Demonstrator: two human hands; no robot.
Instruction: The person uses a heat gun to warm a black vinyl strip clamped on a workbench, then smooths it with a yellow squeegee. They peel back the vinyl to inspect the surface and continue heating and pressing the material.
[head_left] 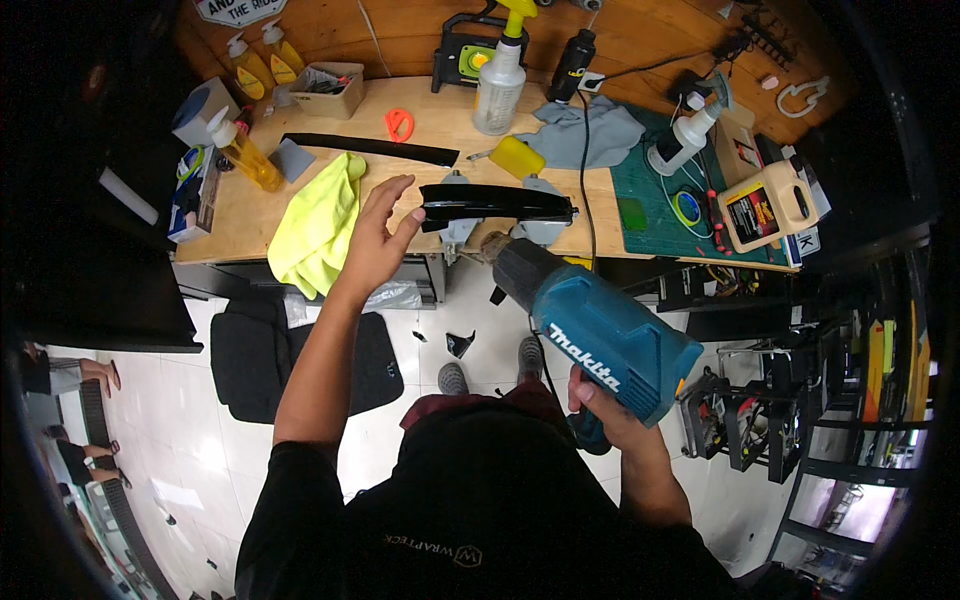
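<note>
My right grip (607,408) is clamped on the blue heat gun (600,330), nozzle (494,246) just near of the glossy black part (495,203) on gray supports (541,231), tabletop (230,234) near edge. My left grip (378,240): fingers apart, at part's left end, contact unclear. Yellow cloth (315,225) left.

Right hand (625,425) partly hidden by heat gun (615,335); wall sign (240,9) cut by upper edge; bin (348,100) contents (324,81) too small to tell.

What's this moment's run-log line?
Left hand: open, at left end of glossy black piece | right hand: gripping teal heat gun, nozzle toward piece | piece: on grey supports
</note>
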